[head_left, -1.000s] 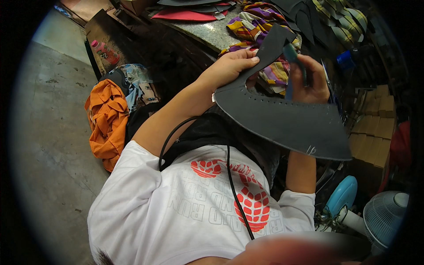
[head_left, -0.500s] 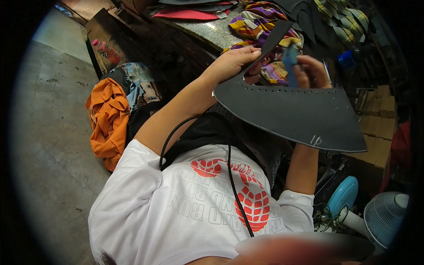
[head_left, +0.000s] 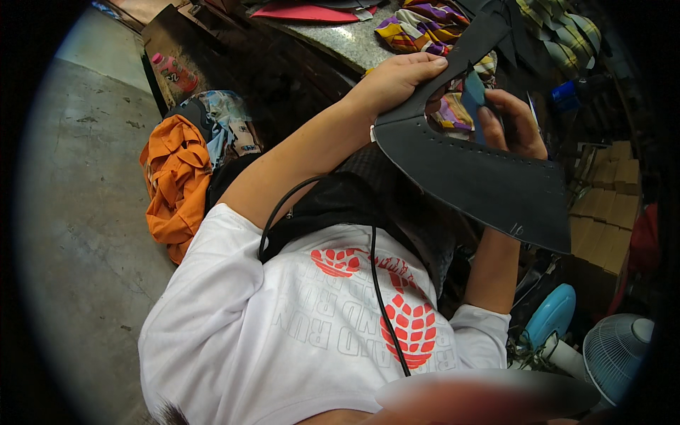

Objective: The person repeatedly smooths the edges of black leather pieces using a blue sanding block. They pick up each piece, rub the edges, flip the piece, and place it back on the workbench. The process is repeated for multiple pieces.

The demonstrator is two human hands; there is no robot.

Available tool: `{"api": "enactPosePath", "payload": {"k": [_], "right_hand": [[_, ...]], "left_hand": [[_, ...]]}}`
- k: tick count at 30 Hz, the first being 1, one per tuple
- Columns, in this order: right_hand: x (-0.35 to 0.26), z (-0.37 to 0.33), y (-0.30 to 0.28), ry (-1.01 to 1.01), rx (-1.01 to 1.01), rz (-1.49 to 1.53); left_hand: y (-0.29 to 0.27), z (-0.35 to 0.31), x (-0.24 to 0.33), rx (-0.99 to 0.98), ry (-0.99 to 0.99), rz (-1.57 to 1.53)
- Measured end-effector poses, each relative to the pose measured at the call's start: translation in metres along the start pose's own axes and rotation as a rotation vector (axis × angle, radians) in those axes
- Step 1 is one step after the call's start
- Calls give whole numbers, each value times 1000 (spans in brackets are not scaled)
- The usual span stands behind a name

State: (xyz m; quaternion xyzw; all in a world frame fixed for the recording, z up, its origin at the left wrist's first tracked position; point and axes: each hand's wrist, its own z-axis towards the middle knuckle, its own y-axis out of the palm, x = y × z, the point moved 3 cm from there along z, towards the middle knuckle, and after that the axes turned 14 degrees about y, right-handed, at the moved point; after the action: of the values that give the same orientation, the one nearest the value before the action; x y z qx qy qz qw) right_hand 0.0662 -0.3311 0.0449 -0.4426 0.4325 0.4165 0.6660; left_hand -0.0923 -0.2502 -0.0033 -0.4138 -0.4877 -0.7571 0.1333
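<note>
My left hand point(head_left: 400, 81) grips a black leather-like panel point(head_left: 474, 177), thumb on top, near the base of its long narrow arm. The panel has a row of small punched holes along its inner curved edge, and a pale mark near its lower corner. Behind the inner edge, my right hand point(head_left: 520, 124) pinches a thin flat blue piece point(head_left: 472, 100) between thumb and fingers. The blue piece stands close to the narrow arm; whether it touches the panel I cannot tell. Part of my right hand and wrist is hidden behind the panel.
A grey stone-like tabletop point(head_left: 347, 39) bears red and black sheets point(head_left: 312, 11). Patterned cloth point(head_left: 418, 28) lies beyond my hands. Orange cloth point(head_left: 177, 177) hangs at left. Several brown boxes point(head_left: 609, 205), a blue round object point(head_left: 551, 312) and a white fan point(head_left: 616, 354) stand at right.
The panel has shifted rightward and tilted, its narrow arm leaning further right. My left hand moved up and right with it. My right hand, with the blue piece, moved slightly right and down.
</note>
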Motion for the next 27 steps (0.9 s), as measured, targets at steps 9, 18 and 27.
{"api": "enactPosePath", "payload": {"k": [9, 18, 27], "right_hand": [[17, 2, 4, 72, -403, 146], [33, 14, 8, 133, -230, 289], [38, 19, 11, 88, -165, 145]], "left_hand": [[-4, 25, 4, 97, 142, 270], [-10, 10, 32, 210, 20, -151], [-20, -34, 15, 99, 69, 59]]}}
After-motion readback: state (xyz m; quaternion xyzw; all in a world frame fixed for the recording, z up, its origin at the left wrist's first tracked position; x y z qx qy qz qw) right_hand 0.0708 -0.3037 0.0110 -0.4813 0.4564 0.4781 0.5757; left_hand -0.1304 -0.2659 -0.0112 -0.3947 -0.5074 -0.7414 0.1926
